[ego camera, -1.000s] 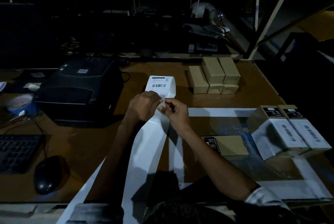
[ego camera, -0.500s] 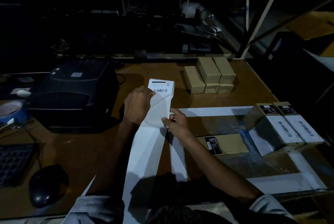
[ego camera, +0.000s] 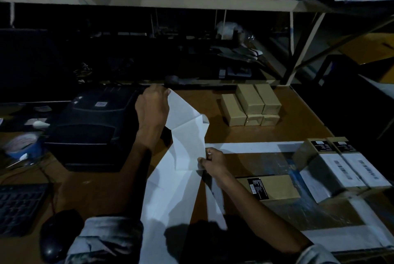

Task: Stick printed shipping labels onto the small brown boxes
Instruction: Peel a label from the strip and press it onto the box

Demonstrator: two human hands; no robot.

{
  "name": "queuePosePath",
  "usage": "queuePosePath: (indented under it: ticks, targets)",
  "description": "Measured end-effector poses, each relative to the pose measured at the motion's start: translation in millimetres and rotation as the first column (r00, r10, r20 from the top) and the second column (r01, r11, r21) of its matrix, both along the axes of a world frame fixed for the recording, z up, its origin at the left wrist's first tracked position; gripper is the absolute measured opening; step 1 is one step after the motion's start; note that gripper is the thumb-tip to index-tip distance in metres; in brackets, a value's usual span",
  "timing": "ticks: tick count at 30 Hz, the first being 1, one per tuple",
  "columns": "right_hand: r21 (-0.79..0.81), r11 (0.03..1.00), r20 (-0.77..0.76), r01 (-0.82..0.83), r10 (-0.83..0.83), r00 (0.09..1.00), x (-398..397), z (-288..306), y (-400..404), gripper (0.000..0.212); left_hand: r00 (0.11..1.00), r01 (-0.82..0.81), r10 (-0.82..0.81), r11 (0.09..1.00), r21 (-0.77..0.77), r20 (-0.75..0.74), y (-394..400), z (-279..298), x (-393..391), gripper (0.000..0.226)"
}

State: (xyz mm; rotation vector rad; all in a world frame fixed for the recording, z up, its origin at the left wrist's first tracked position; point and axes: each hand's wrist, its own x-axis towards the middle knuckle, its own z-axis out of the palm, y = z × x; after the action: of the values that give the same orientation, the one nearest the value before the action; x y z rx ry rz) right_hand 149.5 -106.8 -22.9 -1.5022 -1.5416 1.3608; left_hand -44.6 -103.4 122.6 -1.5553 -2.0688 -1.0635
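Near edge: long strip of label backing (ego camera: 170,195) trailing down toward the lap, white and blank where visible

Right hand (ego camera: 214,162) low, fingers curled, pinching the strip's right edge just above a crease

Left hand (ego camera: 152,109) now raised high over the printer (ego camera: 91,123), fingers closed on the top of the sheet (ego camera: 185,127) – half a second ago level with the right hand, printed face toward the camera; printed face now turned away, upper corner folded over. Reads as a label being peeled from its liner, hands drawn well apart to do it; not certain it has come fully free

Just right of the right forearm: unlabelled brown box (ego camera: 275,187) lying flat, black sticker at its near end – likely next target. Farther right: two labelled boxes (ego camera: 345,168) side by side, white labels on top

Far: stack of plain small brown boxes (ego camera: 250,105) on the desk (ego camera: 298,123), untouched. Most of the job still ahead
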Motion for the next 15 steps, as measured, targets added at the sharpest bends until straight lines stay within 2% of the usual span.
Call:
queuePosePath:
  ticks: [4,8,13,15]
  targets:
    - [0.009,1.0,0.085,-0.004,0.003,0.996,-2.0,1.5,5.1,0.02,0.995,-0.097,0.098,0.994,0.051,-0.022,7.3,18.5,-12.5,0.03]
    - [0.01,1.0,0.185,-0.003,0.001,0.983,-3.9,-4.8,10.6,0.018,0.988,-0.155,0.155,0.981,0.116,0.016,13.7,34.3,-22.3,0.034]
    - [-0.026,0.993,0.115,0.114,-0.111,0.987,-9.5,-0.7,15.0,0.016,0.996,-0.084,0.085,0.988,0.127,0.0,16.4,34.7,-13.6,0.034]
    - [0.036,0.992,0.149,0.125,-0.129,0.98,-10.0,10.8,15.6,0.031,0.999,-0.049,0.051,0.99,0.135,-0.01,13.9,27.9,-5.1,0.033]
